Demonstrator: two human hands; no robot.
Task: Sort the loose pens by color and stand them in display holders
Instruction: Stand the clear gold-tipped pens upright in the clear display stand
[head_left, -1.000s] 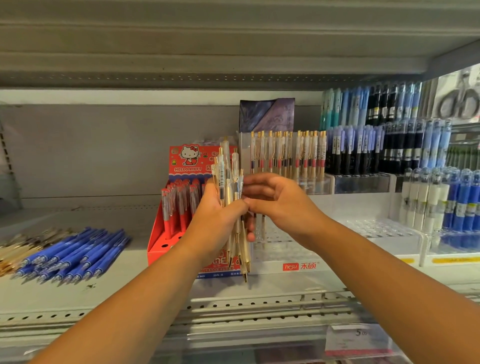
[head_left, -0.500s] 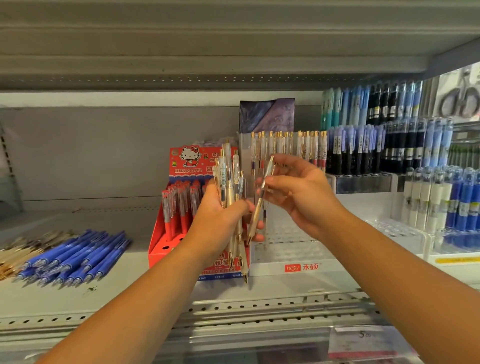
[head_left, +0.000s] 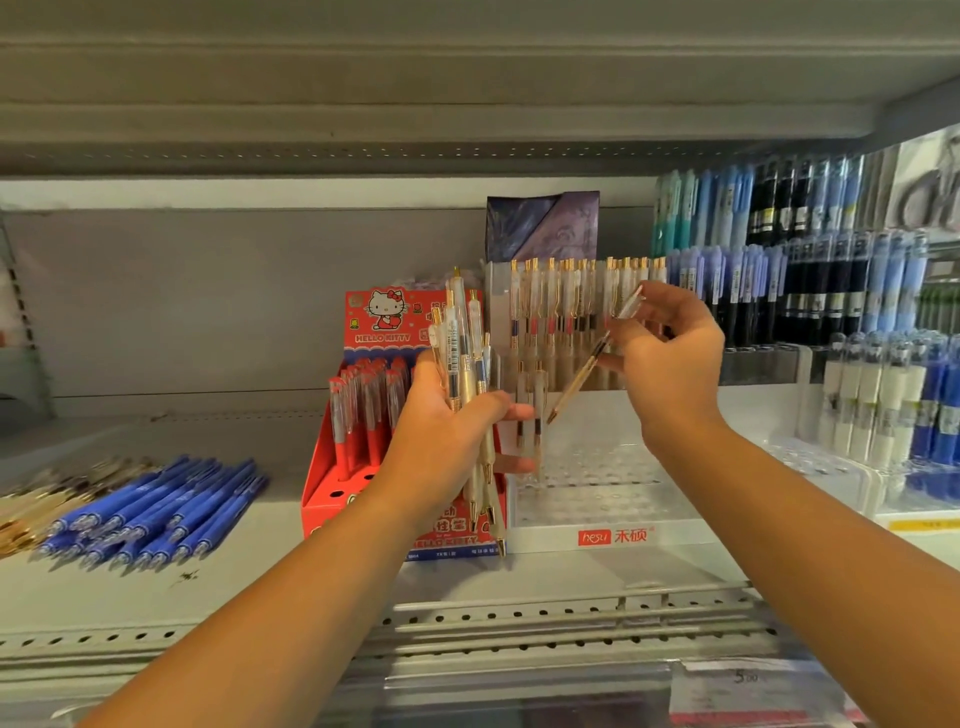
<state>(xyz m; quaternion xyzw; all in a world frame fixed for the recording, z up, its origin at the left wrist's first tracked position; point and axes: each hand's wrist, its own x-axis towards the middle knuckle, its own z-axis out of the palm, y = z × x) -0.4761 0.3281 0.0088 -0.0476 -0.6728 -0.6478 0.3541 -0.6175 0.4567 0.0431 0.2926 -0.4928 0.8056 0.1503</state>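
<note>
Head view, right hand (head_left: 670, 364) pinching one pen (head_left: 574, 385), lifted farther from left hand (head_left: 441, 447) gripping pen bundle (head_left: 461, 353)

Parts I am failing to make out from here

The left hand (head_left: 441, 441) is hiding the middle of the pen bundle (head_left: 460, 332) it is gripping, and it is covering part of the red box (head_left: 384, 322) front. The right hand (head_left: 670, 369) is masking the single pen (head_left: 576, 384) where its fingers are pinching it. The right edge is cutting off a scissors pack (head_left: 930, 182), the left edge is clipping the gold pens (head_left: 31, 499), and the price label (head_left: 748, 678) is blurring beyond reading for me.
</note>
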